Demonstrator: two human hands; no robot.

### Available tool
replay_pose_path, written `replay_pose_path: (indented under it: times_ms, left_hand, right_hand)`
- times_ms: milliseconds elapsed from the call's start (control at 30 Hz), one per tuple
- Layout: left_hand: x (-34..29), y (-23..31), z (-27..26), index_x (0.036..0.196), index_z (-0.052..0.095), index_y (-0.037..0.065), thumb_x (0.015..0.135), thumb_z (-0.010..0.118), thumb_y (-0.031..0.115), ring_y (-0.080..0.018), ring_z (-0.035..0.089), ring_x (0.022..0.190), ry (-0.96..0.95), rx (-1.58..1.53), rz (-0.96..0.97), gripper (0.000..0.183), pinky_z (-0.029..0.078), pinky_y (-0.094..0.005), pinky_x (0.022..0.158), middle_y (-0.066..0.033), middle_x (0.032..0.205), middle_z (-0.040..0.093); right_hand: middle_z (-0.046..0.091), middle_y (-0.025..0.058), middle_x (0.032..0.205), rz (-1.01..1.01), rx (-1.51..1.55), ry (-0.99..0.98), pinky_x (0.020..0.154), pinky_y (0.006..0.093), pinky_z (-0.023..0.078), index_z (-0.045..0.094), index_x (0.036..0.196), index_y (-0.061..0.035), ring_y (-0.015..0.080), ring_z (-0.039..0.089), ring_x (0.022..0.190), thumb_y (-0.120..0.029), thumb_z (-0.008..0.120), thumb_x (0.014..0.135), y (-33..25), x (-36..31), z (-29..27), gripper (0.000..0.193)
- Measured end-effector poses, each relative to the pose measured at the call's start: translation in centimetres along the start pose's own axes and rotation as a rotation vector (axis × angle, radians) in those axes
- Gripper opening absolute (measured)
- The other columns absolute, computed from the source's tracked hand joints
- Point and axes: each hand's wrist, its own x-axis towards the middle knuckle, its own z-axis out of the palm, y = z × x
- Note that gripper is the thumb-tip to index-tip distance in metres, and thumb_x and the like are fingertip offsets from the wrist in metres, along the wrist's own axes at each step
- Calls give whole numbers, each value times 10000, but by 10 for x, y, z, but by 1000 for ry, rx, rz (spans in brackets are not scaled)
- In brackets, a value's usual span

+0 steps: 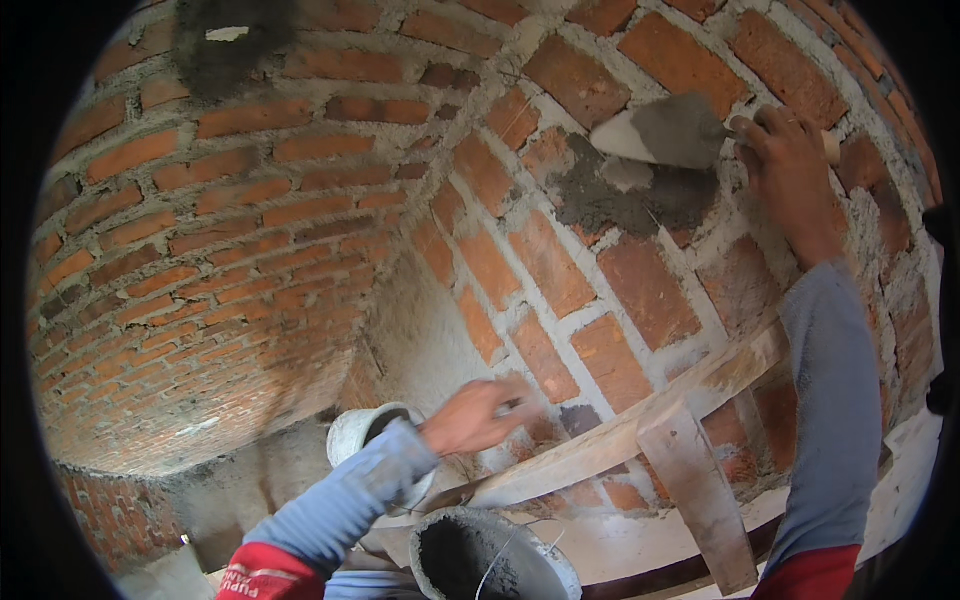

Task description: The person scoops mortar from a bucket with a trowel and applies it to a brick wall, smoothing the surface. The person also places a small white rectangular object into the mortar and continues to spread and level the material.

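Observation:
My right hand (785, 165) is closed around the handle of a trowel (670, 130) at the upper right. Its pointed blade, partly coated in grey mortar, lies close against the brick wall (650, 290). Just below the blade, a patch of wet dark mortar (610, 200) covers several bricks and joints. Lower down, my left hand (480, 415) hangs in front of the wall, near a wooden beam. Motion smears its fingers, so whether they hold anything cannot be made out.
A bucket of grey mortar (490, 560) with a wire handle stands at the bottom centre. Behind my left forearm is a whitish bucket (350, 432). A curved wooden beam (620, 430) with a short upright board (698, 500) crosses the lower right. Another brick surface (230, 230) spans the left.

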Motion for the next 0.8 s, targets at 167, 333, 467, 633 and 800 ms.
replay_pose_path:
  times_ms: [167,333,467,633,800]
  left_hand:
    - [118,67,30,1397,562,39,1008,604,455,-305,672,1108,-101,-173,-27,572,527,-415,954,-181,1279,676]
    - [174,87,78,1478,471,22,984,644,434,-319,616,1220,25,-436,-146,666,464,-378,1064,-231,1322,632]
    - [184,89,109,1523,399,7,982,645,460,-313,570,1296,-59,-596,-130,748,444,-370,1092,-227,1373,599]
    - [178,97,116,1546,346,-10,980,639,535,-302,540,1336,-164,-782,-153,839,427,-365,1110,-230,1384,585]
    - [179,111,116,1567,276,-26,945,644,611,-322,503,1377,-99,-829,-129,963,390,-371,1144,-279,1420,542]
  right_hand:
    - [648,62,1216,-61,-75,-30,1129,440,372,747,1095,-122,239,586,1208,-58,667,906,2,17,10,214]
    - [660,63,1201,-96,-147,-51,1120,420,383,761,1070,-123,221,591,1203,-38,654,904,2,24,13,215]
    - [670,45,1184,-111,-150,-14,1135,410,380,767,1070,-146,205,592,1209,-28,662,887,-3,28,23,241]
    - [674,33,1163,-145,-176,25,1149,408,378,770,1076,-162,201,597,1207,-2,672,861,-10,30,21,285]
    - [679,29,1133,-222,-152,10,1132,411,380,792,990,-153,192,606,1194,-1,673,857,-2,29,-4,234]
